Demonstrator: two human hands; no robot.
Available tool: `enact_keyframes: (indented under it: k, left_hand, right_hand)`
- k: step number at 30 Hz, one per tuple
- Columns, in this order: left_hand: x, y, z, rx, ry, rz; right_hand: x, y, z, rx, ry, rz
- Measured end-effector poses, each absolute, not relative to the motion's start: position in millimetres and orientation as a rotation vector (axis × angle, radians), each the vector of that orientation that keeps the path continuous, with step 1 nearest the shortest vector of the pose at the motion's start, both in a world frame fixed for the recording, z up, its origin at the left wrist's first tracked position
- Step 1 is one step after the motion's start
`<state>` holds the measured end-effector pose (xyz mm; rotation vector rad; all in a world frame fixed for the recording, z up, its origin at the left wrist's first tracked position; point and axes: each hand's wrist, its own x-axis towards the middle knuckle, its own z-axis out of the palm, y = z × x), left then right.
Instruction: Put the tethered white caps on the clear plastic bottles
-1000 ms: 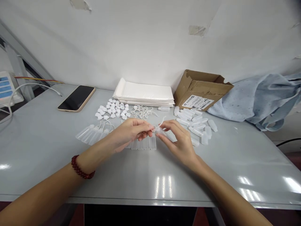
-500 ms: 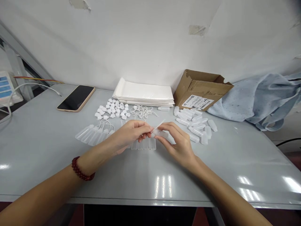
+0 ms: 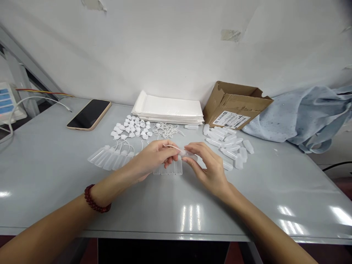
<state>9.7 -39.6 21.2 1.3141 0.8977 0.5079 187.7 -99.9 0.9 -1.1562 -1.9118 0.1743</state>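
My left hand [image 3: 158,156] pinches a thin white strap [image 3: 172,146] beside the neck of a small translucent plastic bottle [image 3: 191,156]. The bottle's body lies between the thumb and fingers of my right hand [image 3: 207,165], tilted with its neck toward the left. Whether strap and neck are joined is hidden by my fingertips. Below and left of my hands, several bottles with straps [image 3: 114,157] lie in a row, and more bottles [image 3: 172,168] stick out from under my left hand. Loose bottles [image 3: 228,143] lie in a heap to the right.
White caps [image 3: 132,126] and a tangle of loose straps [image 3: 166,130] lie behind my hands. A stack of white packets [image 3: 170,107] and an opened cardboard box [image 3: 236,106] stand against the wall. A phone [image 3: 89,114] lies left, light blue cloth [image 3: 299,113] right.
The strap has swung from pointing up right to lying leftward over my left fingers. The bottle has shifted slightly in my right hand; both hands remain nearly in place.
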Motion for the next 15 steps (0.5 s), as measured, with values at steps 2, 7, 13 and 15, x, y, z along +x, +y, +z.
enact_keyframes:
  k: [2,7,13,15]
  left_hand:
    - [9.9,-40.4,21.7,1.307,0.908,0.521]
    - [8.6,-40.8,22.4,1.366,0.866,0.587]
    - [9.7,-45.8,24.0,1.511,0.776,0.683]
    - [10.6,-48.1,23.7,1.531,0.782,0.716]
  right_hand:
    - [187.2,-100.2,1.1,-1.136,-1.913,0.196]
    - [184.7,-102.3,3.3,-1.178,-1.751,0.524]
    - [183.7,-101.8,10.6,-1.193,-1.279,1.219]
    - [184.4,-100.5,11.1,-1.176,-1.211,1.285]
